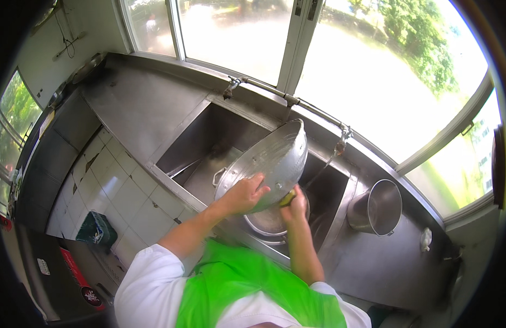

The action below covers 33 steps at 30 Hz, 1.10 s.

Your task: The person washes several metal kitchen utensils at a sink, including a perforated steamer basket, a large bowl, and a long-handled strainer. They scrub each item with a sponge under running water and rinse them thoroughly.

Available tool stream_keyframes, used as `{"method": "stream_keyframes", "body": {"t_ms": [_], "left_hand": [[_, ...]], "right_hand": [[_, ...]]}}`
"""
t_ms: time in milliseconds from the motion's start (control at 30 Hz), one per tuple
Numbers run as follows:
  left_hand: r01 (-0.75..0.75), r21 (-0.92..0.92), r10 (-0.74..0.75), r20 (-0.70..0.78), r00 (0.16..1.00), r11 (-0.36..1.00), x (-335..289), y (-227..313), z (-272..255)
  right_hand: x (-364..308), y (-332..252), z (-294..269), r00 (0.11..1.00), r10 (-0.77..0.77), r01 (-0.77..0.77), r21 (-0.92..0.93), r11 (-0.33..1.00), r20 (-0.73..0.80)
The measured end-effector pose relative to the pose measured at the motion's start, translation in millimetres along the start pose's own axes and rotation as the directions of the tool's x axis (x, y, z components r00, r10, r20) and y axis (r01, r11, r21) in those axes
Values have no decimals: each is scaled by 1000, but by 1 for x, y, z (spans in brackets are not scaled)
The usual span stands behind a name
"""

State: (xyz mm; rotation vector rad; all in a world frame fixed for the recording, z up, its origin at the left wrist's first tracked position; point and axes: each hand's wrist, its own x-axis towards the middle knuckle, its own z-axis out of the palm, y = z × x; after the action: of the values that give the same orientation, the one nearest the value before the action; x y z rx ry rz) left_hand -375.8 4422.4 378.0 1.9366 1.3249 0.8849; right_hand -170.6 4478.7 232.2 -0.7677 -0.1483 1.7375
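Across view, 10 to 4 o'clock: steel worktop (146, 106). Set into it, centre: sink (225, 127). Tilted over sink: large metal basin (269, 158). On worktop near 4 o'clock: metal bucket (363, 214). In sink, basin's 6 o'clock: pan (268, 223). Basin's 7 o'clock: left hand (243, 195) laid on it, grip unclosed. Basin's 5 o'clock: right hand (295, 209), grip clenched on yellow-green sponge (288, 198).
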Motion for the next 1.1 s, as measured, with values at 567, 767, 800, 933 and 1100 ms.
{"method": "stream_keyframes", "body": {"t_ms": [567,767,800,933,1100], "left_hand": [[-396,490,514,-128,848,776,-44,-51,-1],[-437,240,491,-266,830,867,-59,-47,26],[-469,217,515,-298,804,856,-58,-44,26],[-519,124,529,-327,783,846,-51,-28,15],[-476,281,547,-298,782,834,-59,-32,-7]], "right_hand": [[-67,-85,-18,388,850,-100,-933,-345,-356],[-58,-50,-55,687,596,-213,-900,-380,-415],[-53,-37,-53,757,561,-156,-927,-342,-334],[-15,14,-16,895,444,108,-943,-313,-45],[13,54,5,902,431,237,-880,-412,41]]}}
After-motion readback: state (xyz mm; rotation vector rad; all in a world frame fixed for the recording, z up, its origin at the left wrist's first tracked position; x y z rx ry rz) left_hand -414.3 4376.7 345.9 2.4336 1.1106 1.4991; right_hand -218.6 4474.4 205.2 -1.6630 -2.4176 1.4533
